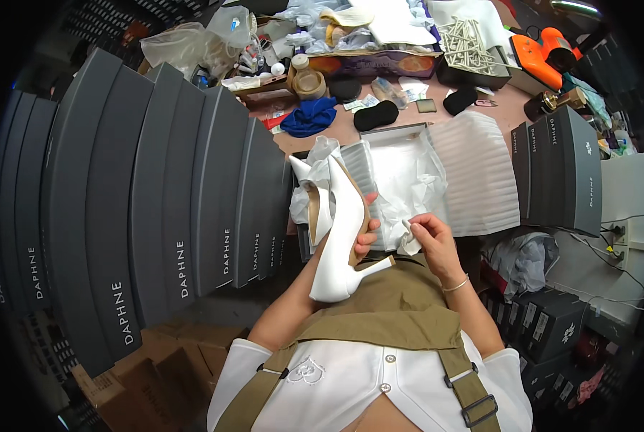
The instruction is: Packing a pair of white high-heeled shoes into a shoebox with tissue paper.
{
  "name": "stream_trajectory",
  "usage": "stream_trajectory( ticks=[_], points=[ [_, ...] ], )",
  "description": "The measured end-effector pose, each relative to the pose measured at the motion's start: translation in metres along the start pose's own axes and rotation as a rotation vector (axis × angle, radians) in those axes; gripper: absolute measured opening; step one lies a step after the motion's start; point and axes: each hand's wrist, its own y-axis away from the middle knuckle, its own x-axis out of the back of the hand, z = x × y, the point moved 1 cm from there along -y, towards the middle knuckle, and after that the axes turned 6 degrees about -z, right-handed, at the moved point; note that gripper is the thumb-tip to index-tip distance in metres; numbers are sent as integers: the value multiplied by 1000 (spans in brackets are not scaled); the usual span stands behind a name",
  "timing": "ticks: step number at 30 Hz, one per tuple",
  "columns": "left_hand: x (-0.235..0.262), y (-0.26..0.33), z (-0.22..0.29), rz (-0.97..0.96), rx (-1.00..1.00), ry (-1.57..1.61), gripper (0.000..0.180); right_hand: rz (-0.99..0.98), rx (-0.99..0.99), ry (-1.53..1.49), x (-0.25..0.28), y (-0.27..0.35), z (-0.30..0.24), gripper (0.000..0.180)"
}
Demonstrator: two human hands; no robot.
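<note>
A white pointed high-heeled shoe (343, 223) is in my left hand (367, 229), whose fingers wrap round its tan sole side. Its toe points away from me and its slim heel to the right. Left of it is a second white heel (323, 212), partly hidden; whether my left hand bears it too I cannot tell. My right hand (437, 245) pinches a small crumpled white piece (410, 241), paper or cloth. Beyond my hands lies an open shoe box (397, 132) lined with white tissue paper (397, 187). A white ribbed foam sheet (473, 173) spreads over its right side.
Stacks of dark shoe boxes stand at the left (163, 180) and right (563, 169). On the pink table (491, 108) are a blue cloth (309, 117), tape rolls (309, 83), black pads (376, 115), a carton of white sticks (470, 47) and an orange tool (534, 61).
</note>
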Motion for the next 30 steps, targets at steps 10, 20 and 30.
stream_trajectory(
  ticks=[10,20,30],
  points=[
    [-34,-15,29,-183,-8,-40,64,29,143,202,-29,34,-6,13],
    [-21,-24,41,-206,-216,46,53,-162,155,332,-35,33,-40,11],
    [-21,-39,26,-53,-510,43,39,-483,899,1048,-11,-10,-101,17]
  ],
)
